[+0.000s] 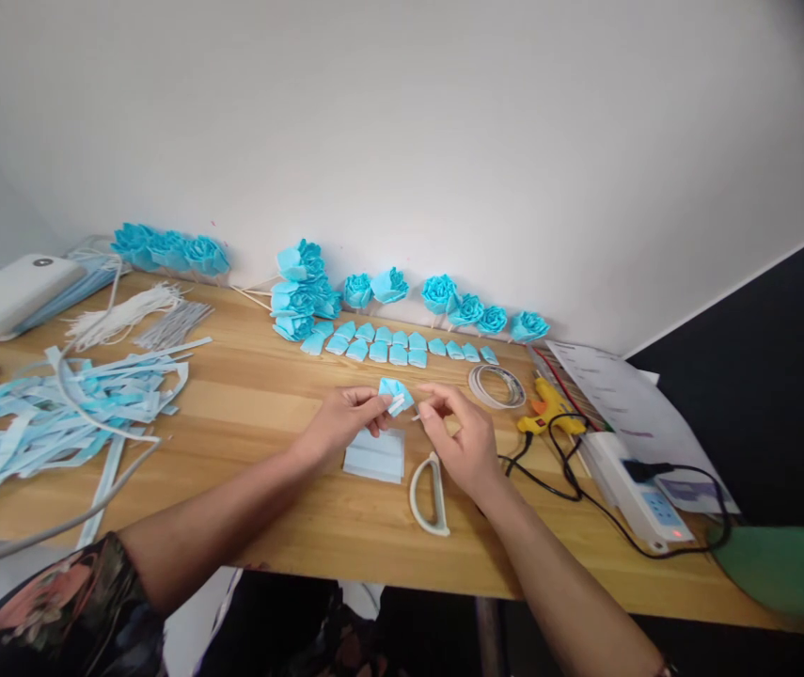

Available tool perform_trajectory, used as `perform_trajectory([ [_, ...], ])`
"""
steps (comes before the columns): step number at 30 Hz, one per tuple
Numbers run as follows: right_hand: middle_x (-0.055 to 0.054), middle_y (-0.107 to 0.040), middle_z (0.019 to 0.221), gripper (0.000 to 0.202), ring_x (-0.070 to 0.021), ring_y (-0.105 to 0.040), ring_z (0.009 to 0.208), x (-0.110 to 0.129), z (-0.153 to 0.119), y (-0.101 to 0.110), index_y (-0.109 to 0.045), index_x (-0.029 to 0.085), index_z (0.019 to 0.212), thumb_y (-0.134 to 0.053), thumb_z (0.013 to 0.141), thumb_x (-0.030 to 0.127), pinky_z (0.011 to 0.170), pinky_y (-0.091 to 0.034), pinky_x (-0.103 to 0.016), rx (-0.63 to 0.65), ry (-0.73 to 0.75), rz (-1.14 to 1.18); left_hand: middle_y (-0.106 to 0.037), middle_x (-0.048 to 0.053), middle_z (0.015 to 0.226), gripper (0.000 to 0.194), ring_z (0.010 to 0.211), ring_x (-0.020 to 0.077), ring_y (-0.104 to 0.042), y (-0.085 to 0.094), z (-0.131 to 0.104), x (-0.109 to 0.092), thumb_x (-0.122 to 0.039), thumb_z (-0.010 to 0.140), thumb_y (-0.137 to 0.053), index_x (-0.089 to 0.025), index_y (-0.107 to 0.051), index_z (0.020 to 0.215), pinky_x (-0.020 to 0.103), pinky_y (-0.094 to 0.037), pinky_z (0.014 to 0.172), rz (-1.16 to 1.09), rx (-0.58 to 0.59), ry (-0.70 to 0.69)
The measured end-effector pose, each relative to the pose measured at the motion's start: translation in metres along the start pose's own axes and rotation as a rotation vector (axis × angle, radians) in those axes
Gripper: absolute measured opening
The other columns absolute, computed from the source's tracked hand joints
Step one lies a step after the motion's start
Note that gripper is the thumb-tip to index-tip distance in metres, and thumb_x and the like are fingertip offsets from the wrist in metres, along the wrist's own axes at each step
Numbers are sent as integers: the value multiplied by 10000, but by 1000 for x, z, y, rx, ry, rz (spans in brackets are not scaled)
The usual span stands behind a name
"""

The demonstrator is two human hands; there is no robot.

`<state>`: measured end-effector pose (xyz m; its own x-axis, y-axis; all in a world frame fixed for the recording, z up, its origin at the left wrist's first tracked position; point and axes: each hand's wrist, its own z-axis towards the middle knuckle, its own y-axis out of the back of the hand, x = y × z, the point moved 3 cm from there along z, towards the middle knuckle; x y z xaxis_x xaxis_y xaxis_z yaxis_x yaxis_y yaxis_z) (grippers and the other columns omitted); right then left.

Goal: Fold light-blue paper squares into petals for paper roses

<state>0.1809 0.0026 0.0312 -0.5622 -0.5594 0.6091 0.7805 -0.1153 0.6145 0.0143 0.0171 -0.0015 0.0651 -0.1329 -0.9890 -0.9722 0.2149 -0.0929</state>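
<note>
My left hand (pixel 354 414) pinches a small folded piece of blue fabric (pixel 394 393) with a narrow white strip on its face. Close to the fabric's right edge is my right hand (pixel 459 434), thumb and fingertips pressed together; a tiny pale bit shows at the tips, too small to name. Below the hands lie pale blue rectangular sheets (pixel 373 455) and a white D-shaped frame (pixel 414 508). Just beyond them, folded blue pieces (pixel 378 352) are laid out in two rows.
Blue fabric flowers (pixel 439 293) line the wall. To the right are rolls of clear tape (pixel 474 384), a yellow glue gun (pixel 551 406) and a power strip (pixel 645 503) with a black cord. Cut blue strips (pixel 41 423), white wires (pixel 123 312) and a white device (pixel 17 293) occupy the left.
</note>
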Motion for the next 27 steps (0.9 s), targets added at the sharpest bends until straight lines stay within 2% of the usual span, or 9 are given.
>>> perform_trajectory([
  [2, -15, -637, 833, 285, -145, -599, 736, -5, 1, -1, -547, 229, 1155, -503, 874, 257, 687, -495, -273, 5, -102, 99, -592, 14, 576, 342, 532, 112, -508, -1, -1, -3, -467, 734, -617, -151, -609, 604, 242, -421, 554, 52, 1, 0],
  [4, -29, -637, 915, 364, -153, -606, 796, -7, 2, -5, -510, 231, 1220, -525, 859, 274, 680, -502, -270, 64, -162, 200, -569, 4, 550, 344, 519, 110, -499, -2, -2, -6, -470, 721, -620, -155, -592, 586, 237, -416, 537, 85, 6, 5],
  [7, -27, -626, 922, 413, -154, -601, 812, -9, 2, -10, -501, 236, 1247, -553, 840, 289, 686, -504, -270, 132, -220, 301, -542, -12, 527, 344, 505, 102, -486, -4, -3, -9, -476, 701, -634, -159, -573, 580, 228, -406, 521, 108, 13, 6],
  [14, 15, -568, 765, 352, -121, -552, 699, -9, 2, -13, -573, 226, 1170, -557, 819, 247, 652, -472, -241, 147, -251, 332, -518, -23, 525, 358, 495, 93, -461, -4, -5, -9, -485, 710, -620, -163, -547, 569, 224, -377, 508, 138, 18, -17],
  [18, 10, -567, 771, 362, -127, -542, 705, -11, 3, -12, -571, 221, 1171, -559, 810, 239, 667, -467, -251, 121, -266, 380, -548, -2, 582, 377, 530, 103, -485, -5, -5, -10, -506, 749, -566, -157, -564, 608, 239, -402, 544, 109, 63, -24],
  [21, 10, -570, 778, 364, -127, -537, 703, -12, 3, -12, -577, 221, 1167, -563, 804, 231, 667, -464, -249, 100, -275, 393, -542, -13, 609, 321, 538, 95, -484, -6, -5, -9, -466, 722, -616, -156, -565, 660, 234, -401, 553, 90, 105, -14],
  [27, 2, -587, 830, 374, -125, -548, 750, -14, 2, -12, -566, 233, 1194, -552, 821, 218, 713, -456, -259, 143, -293, 461, -499, -34, 585, 290, 521, 79, -446, -3, -2, -5, -419, 713, -628, -160, -525, 631, 220, -377, 537, 57, 72, -23],
])
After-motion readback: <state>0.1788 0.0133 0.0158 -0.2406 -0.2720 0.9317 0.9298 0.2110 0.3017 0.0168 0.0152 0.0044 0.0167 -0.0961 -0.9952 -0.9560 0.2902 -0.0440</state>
